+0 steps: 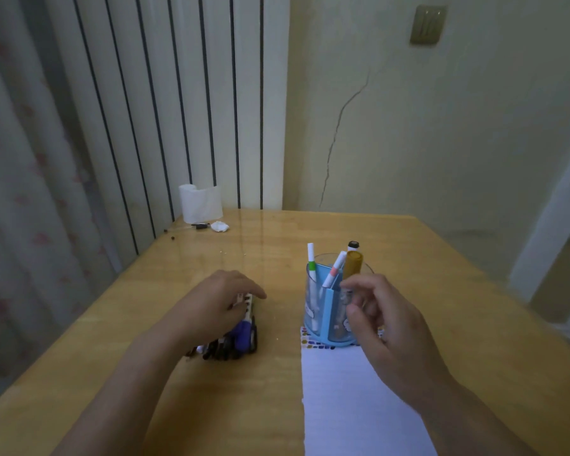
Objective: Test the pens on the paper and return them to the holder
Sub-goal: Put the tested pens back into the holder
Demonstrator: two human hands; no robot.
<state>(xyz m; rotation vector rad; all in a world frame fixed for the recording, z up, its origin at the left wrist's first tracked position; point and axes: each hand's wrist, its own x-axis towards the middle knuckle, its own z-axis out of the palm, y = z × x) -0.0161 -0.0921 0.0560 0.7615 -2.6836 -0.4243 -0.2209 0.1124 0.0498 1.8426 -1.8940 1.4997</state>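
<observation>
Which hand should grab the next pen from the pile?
Probably the left hand. It already rests on the pile of pens on the table. The right hand is over by the holder, beside the gold pen.

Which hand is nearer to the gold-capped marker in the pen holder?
Right. The right hand is right by the gold-capped marker at the pen holder; the left hand rests on the pile of pens off to the left.

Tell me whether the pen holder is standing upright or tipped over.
Upright. The pen holder stands on its blue base at the far end of the paper, mouth upward, with the pens sticking up out of it.
</observation>
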